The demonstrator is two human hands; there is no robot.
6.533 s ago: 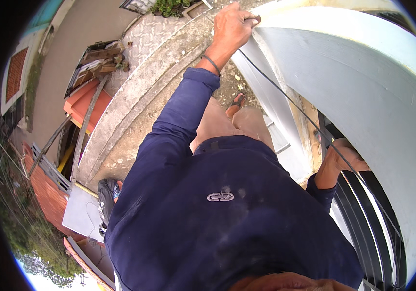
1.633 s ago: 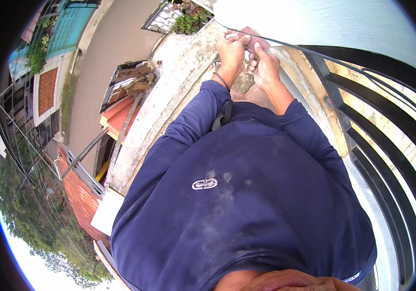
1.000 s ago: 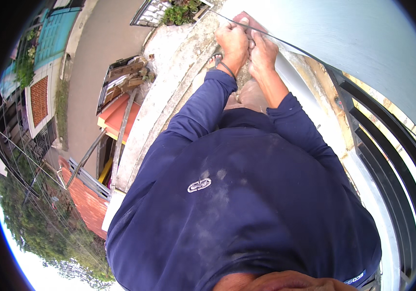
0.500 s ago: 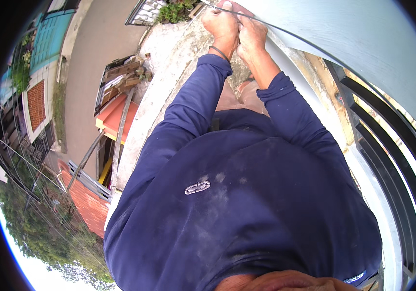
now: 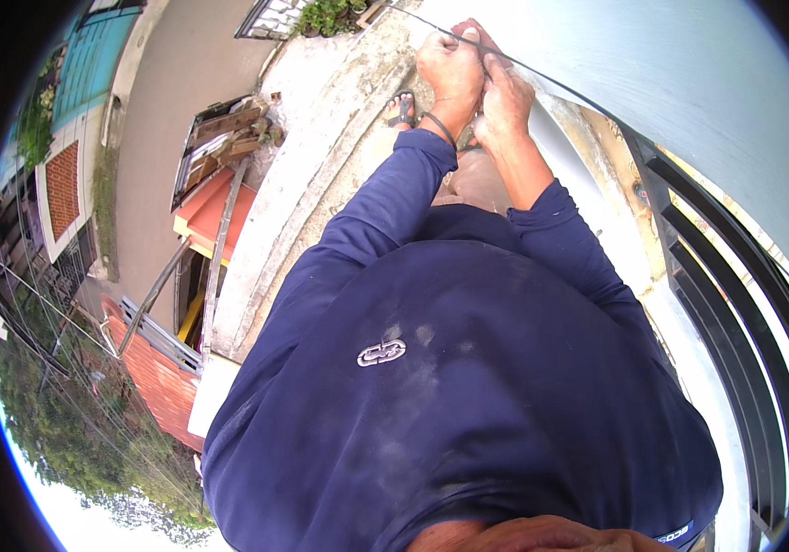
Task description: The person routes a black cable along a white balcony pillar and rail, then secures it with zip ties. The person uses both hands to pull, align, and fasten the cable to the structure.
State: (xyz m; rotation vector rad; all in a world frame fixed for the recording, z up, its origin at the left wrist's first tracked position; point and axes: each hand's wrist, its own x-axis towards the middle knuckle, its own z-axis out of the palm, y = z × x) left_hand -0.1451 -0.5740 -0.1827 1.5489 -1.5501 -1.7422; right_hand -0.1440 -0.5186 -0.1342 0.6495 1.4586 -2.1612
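Note:
My two hands are close together at the top, in front of a pale blue-grey wall (image 5: 689, 64). A small reddish-brown piece (image 5: 479, 35), perhaps sandpaper, sticks out beyond the fingers against the wall; its kind is not clear. My left hand (image 5: 449, 78) is closed on it, thumb up. My right hand (image 5: 507, 99) is closed beside the left, its fingers bent against the same piece and partly hidden. A thin dark cable (image 5: 551, 69) runs along the wall, crossing in front of the fingertips.
A sandalled foot (image 5: 402, 109) stands on a rough, pale ledge (image 5: 321, 175). Left of it lie a grey street (image 5: 169, 120), stacked wood (image 5: 229, 133) and an orange box-like structure (image 5: 215, 221). Black metal bars (image 5: 735, 304) line the right side. Green plants (image 5: 330, 18) grow at the top.
Both hands have shifted slightly right and down in the picture, still holding the reddish-brown piece, which shows more now. The sandalled foot has come into view left of my wrist.

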